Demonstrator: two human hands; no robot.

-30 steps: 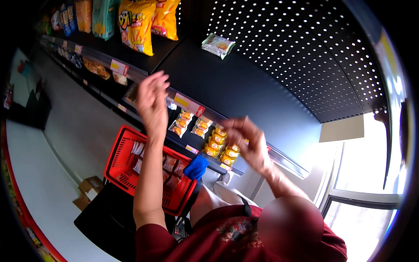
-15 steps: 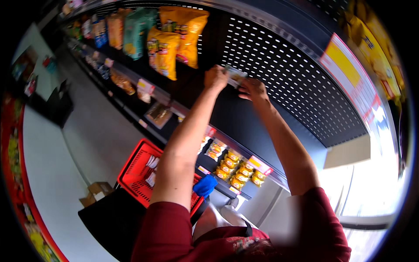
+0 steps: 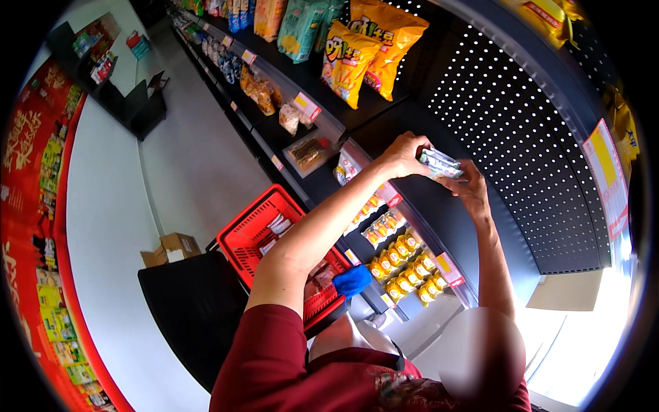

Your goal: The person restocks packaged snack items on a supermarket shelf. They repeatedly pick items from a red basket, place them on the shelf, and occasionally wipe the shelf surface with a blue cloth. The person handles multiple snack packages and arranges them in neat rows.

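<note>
Both of my hands hold a small stack of white and green snack packets (image 3: 441,163) over a black shelf (image 3: 439,220). On the packets' left end, my left hand (image 3: 403,156) is closed, fingers wrapped round the edge. My right hand (image 3: 470,189) grips the other end, its thumb and fingers curled about it. Beyond them rises the black perforated back panel (image 3: 508,130). To the left on the same shelf stand two orange bags of snacks (image 3: 350,62) and a teal bag (image 3: 299,31).
A red shopping basket (image 3: 230,233) with packets in it stands lower left, a blue cloth-like thing (image 3: 352,281) at its edge. Yellow-wrapped snacks (image 3: 398,255) line the lower shelf. A cardboard box (image 3: 180,245) sits by a black table (image 3: 185,295). Price labels (image 3: 449,269) edge the shelves.
My view has shifted, so the shelves sit differently in the picture. My hands have drawn back from the perforated panel with the packets, which show more plainly now.
</note>
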